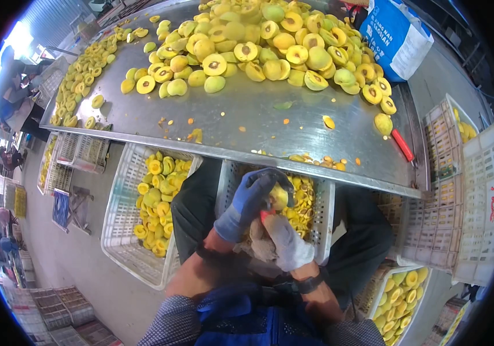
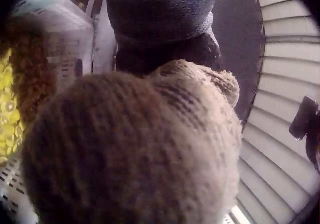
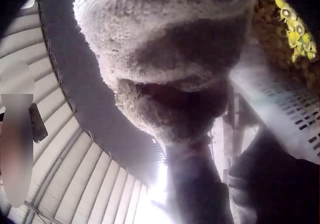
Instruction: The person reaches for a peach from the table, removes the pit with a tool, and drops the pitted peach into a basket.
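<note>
In the head view, a blue-gloved left hand (image 1: 253, 196) holds a yellow fruit (image 1: 278, 197) between its curled fingers. Just below, the right hand (image 1: 292, 245), in a whitish knit glove, grips a small tool with a red handle (image 1: 266, 214) against the fruit; the tool's tip is hidden. Both hands are over a crate (image 1: 328, 222) of yellow pieces. Brownish knit fabric (image 2: 130, 149) fills much of the left wrist view, with blue knit (image 2: 160, 8) above. The right wrist view shows the pale glove (image 3: 165, 38) close up, with a bit of yellow at the top.
Halved yellow fruits (image 1: 247, 52) are heaped on a metal table (image 1: 235, 115), with loose pits near its front edge. A red-handled tool (image 1: 402, 145) lies at its right. Crates of fruit (image 1: 117, 213) stand on both sides. A blue and white bag (image 1: 394, 37) is at the back right.
</note>
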